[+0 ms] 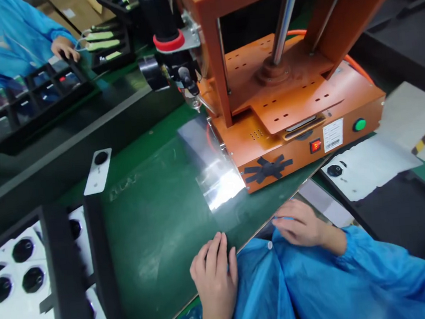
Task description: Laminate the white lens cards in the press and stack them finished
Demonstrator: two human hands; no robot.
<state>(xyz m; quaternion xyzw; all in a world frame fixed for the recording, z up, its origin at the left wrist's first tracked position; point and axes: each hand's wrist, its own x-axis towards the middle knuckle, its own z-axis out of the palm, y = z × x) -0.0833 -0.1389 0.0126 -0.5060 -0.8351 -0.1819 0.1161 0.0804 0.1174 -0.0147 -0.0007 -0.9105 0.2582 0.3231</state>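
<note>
My left hand (214,274) rests at the near edge of the green work table (158,225). Its fingers are stretched out over the surface, and it holds nothing that I can see. My right hand (298,222) is at the table edge in front of the blue gown (261,275), fingers curled in. A bit of blue shows between those fingers; I cannot make out what, if anything, they grip. Ahead of both hands stands an orange press-like machine (271,149) with a green button (359,125) and a lit red switch (315,145). A clear film (218,184) lies beside it.
On the left, a black tray (61,274) holds several white panels with dark round parts. A single such panel (99,170) lies beyond it. Another white sheet (367,169) overlaps a black tray (413,215) on the right. Across the bench, a co-worker's hand (64,47) touches a divided black tray (38,106).
</note>
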